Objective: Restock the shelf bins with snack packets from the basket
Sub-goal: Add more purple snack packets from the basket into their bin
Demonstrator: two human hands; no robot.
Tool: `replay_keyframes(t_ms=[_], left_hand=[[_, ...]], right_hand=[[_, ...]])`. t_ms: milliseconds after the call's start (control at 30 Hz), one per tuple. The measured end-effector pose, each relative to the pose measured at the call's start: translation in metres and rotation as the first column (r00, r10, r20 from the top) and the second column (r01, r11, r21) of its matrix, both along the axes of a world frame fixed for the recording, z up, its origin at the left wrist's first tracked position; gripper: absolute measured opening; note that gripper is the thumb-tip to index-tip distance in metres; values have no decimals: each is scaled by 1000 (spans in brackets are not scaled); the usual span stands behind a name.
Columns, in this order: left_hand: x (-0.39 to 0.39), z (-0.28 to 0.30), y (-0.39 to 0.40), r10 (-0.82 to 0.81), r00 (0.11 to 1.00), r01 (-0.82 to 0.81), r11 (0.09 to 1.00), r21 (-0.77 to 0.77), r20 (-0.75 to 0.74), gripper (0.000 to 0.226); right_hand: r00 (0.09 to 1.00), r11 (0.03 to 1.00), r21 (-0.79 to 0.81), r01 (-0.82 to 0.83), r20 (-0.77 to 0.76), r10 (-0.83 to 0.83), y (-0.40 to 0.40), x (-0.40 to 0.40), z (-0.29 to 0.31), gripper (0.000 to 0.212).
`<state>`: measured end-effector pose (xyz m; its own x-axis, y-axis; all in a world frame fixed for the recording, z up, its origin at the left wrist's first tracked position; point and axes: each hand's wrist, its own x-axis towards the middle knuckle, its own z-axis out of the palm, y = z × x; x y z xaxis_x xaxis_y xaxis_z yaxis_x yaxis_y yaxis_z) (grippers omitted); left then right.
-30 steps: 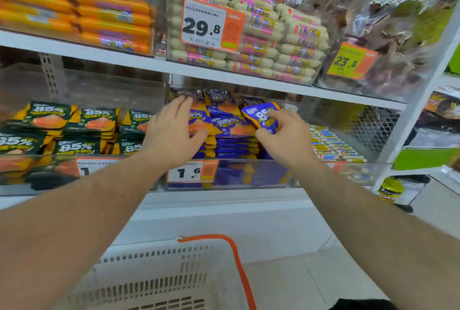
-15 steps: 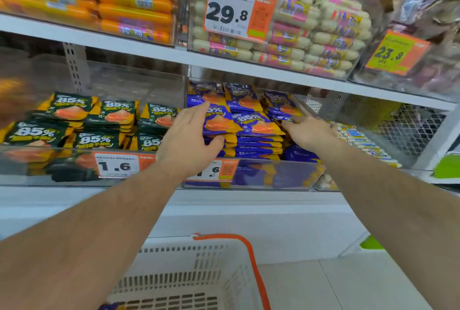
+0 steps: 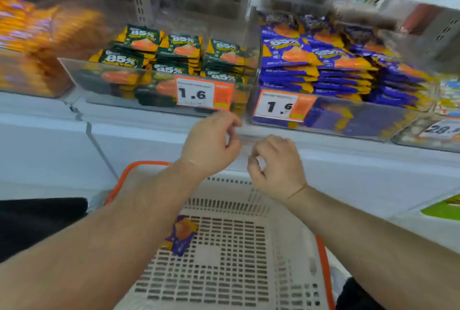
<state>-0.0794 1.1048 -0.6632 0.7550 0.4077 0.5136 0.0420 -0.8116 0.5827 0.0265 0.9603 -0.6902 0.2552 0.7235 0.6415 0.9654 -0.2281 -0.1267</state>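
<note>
Head view — "1.6" price tags [image 3: 196,94]

The basket [image 3: 239,255] is cream/beige with a grid of little slots all over, and its rim and handle [image 3: 129,172] are bright orange. One packet [image 3: 183,233] lying in it is purple with an orange picture and yellow edges. Same colours on the stacked packets in the right bin [image 3: 321,60]: purple-blue, orange middle, yellow corners. The middle bin's packets [image 3: 179,48] are dark green with white "85%" lettering, an orange picture and yellow edges. Far left bin [image 3: 37,43] is a blurry mass of orange. Price tags [image 3: 204,93] are white with black numbers and an orange block on the right side. The shelf [image 3: 149,132] is white. Bins are clear plastic.
</note>
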Motion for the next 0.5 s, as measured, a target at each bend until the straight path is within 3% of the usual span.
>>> replay_keyframes(t_ms=[100,167,233,333,400,500], left_hand=[[-34,-46,30,72,898,-155,975,-159,-434,22],[-49,-65,45,67,826,-235,944,-234,-560,22],[-57,-80,53,49,799,-287,907,-308,-600,21],[-59,-100,60,5,790,-291,883,-368,-613,18],[-59,-110,67,-11,786,-315,853,-415,-618,16],[-62,-124,76,-16,774,-360,811,-461,-633,16]], right_hand=[[989,942,-328,-67,-148,19,17,-29,-70,21],[963,841,-536,-73,-258,-81,26,-47,-105,30],[905,704,-706,-81,-348,-245,34,-64,-139,45],[762,555,-815,-167,-464,-452,51,-84,-179,61],[709,506,-838,-203,-482,-515,64,-94,-203,59],[710,523,-830,-193,-486,-509,79,-105,-234,46]])
